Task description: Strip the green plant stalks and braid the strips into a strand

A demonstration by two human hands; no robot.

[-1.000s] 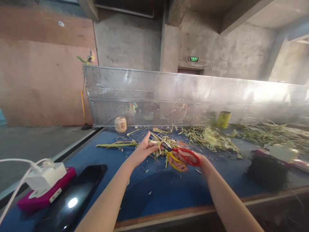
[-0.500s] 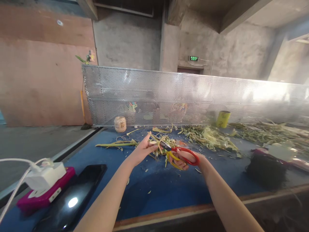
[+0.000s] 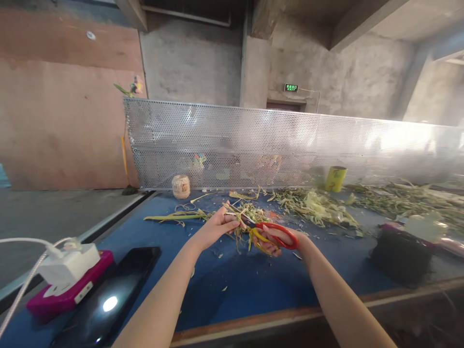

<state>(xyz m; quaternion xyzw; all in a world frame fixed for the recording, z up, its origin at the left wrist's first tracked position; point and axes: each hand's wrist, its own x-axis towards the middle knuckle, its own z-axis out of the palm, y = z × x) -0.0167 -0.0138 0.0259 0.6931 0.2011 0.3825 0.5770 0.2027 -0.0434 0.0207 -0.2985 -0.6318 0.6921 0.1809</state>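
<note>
My right hand (image 3: 270, 240) grips a pair of scissors (image 3: 279, 236) with one red and one yellow handle loop. Their dark blades point up and left, toward the fingers of my left hand (image 3: 216, 223). That hand is closed in a pinch on a thin pale plant stalk (image 3: 237, 215), with the blades right beside it. How far the blades are apart is hard to make out. Beneath and behind both hands lies a small heap of pale green plant trimmings (image 3: 255, 211).
A twine spool (image 3: 181, 187) and a yellow-green cup (image 3: 336, 179) stand near the perforated metal screen (image 3: 224, 140). Larger leaf piles (image 3: 315, 205) spread to the right, near a dark box (image 3: 400, 253). At left lie a phone (image 3: 112, 290) and a magenta power strip (image 3: 72, 295).
The scissor blades and handles have shifted slightly and look closer together. My left hand has moved a little, still pinching the stalk.
</note>
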